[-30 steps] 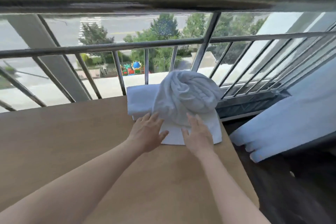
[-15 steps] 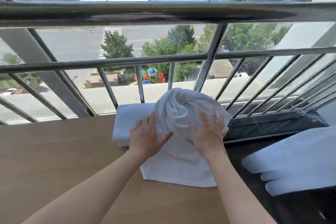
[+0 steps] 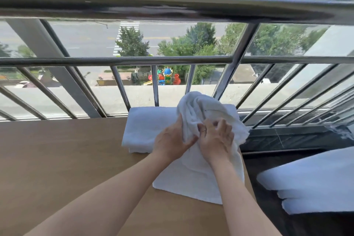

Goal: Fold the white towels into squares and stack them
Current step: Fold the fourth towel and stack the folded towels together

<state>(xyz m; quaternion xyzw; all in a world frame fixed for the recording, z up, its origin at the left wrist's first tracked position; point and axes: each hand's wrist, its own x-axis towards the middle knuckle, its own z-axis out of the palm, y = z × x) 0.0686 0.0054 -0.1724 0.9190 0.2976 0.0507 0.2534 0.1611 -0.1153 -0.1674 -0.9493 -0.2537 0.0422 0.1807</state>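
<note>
A crumpled white towel [image 3: 203, 109] sits bunched at the far right of the wooden table [image 3: 57, 159]. Its loose end [image 3: 191, 184] trails flat toward me. My left hand [image 3: 170, 140] grips the bunched cloth from the left, thumb curled into it. My right hand [image 3: 216, 138] grips the same bunch from the right, fingers dug into the folds. A folded white towel [image 3: 145, 126] lies flat behind and to the left, partly under the crumpled one.
A steel railing [image 3: 172, 7] with slanted bars runs close behind the table's far edge. The table's right edge drops off just past the towel. White bedding [image 3: 310, 182] lies lower right, past a dark floor strip.
Both hands slid forward from the flat near end up onto the bunched part, and their fingers have closed into the cloth. The view has tilted downward.
</note>
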